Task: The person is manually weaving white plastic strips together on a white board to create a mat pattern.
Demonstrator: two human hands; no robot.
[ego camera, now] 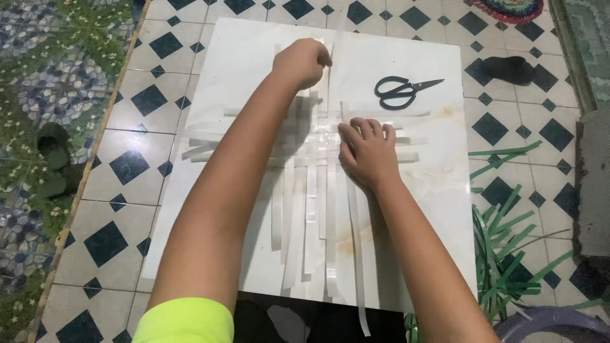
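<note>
Starting at nine o'clock: patterned floor mat point(44, 95) lying beside the tiled floor point(127, 165), well apart from the work. Lying flat on the white board point(254, 44) — a lattice of white strips point(305, 159), loose ends fanning toward six o'clock past the board's near edge.

Reaching toward twelve o'clock, the left hand point(300, 62) curling shut around the top of one upright strip point(333, 101), pulling it taut. Pressing flat at centre, just toward three o'clock of that strip, the right hand point(368, 149) — fingers spread, open, pinning the crossings.

Probably best here: keeping the strip straight and snug against its neighbour, holding the pinning hand low so the crossings are not lifting.

Resting at one o'clock on the board, black scissors point(405, 91), near the right hand's knuckles yet apart; worth minding when sliding sideways. Beyond the board's three-o'clock edge, green strips point(502, 248) scattered on tiles, crowding that side. More open room toward nine o'clock.
</note>
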